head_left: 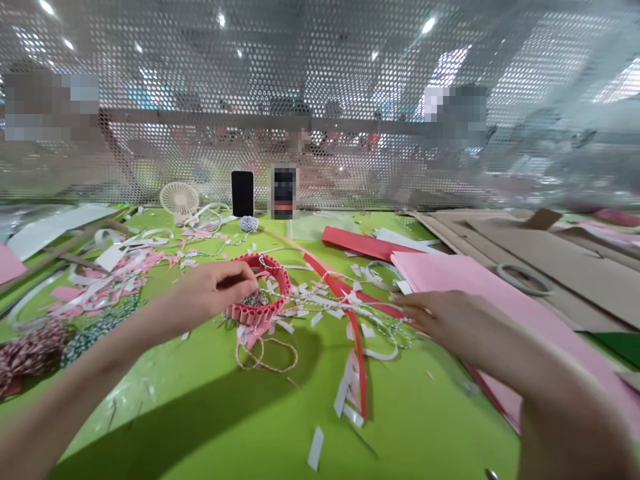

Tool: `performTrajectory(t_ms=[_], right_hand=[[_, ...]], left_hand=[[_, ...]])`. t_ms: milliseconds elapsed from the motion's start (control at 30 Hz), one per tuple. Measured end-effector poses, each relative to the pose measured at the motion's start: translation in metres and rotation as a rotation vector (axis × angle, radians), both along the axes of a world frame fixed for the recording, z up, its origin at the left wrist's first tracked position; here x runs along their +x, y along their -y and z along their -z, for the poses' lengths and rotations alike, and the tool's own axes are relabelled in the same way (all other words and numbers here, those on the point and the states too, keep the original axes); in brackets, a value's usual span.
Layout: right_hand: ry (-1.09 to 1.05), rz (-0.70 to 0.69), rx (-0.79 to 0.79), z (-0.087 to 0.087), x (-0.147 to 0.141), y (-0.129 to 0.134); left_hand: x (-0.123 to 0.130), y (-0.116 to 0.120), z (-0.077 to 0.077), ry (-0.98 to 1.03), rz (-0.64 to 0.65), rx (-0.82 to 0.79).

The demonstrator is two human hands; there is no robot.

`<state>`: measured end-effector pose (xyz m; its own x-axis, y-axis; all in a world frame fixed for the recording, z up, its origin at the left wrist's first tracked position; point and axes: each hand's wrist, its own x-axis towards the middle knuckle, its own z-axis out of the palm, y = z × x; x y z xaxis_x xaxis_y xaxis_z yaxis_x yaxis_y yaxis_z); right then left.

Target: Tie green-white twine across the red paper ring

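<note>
Where left hand (233, 283), pink ring (270, 309) beneath.

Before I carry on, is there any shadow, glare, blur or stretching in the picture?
Head view: dark shadow across the green tabletop below the left hand; head view: ceiling lights glaring above, perforated screen smeared toward the right edge; head view: wide-angle stretching near the sides, pixelated patch over one upright phone.
</note>
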<state>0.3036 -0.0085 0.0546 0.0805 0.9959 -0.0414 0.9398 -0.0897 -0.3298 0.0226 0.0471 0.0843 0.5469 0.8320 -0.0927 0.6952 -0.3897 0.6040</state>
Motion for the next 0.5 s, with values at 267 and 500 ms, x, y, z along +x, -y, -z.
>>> performTrajectory(t_ms=[267,500], right_hand=[[-0.695,-0.416,0.055,0.019,-0.093,-0.015],[-1.206,-0.061,0.809,-0.008,-0.023,-0.008]], left_hand=[[0.032,0.004,0.015,0.066,0.165,-0.030],[0.002,-0.032,0.030,0.024,0.164,-0.064]])
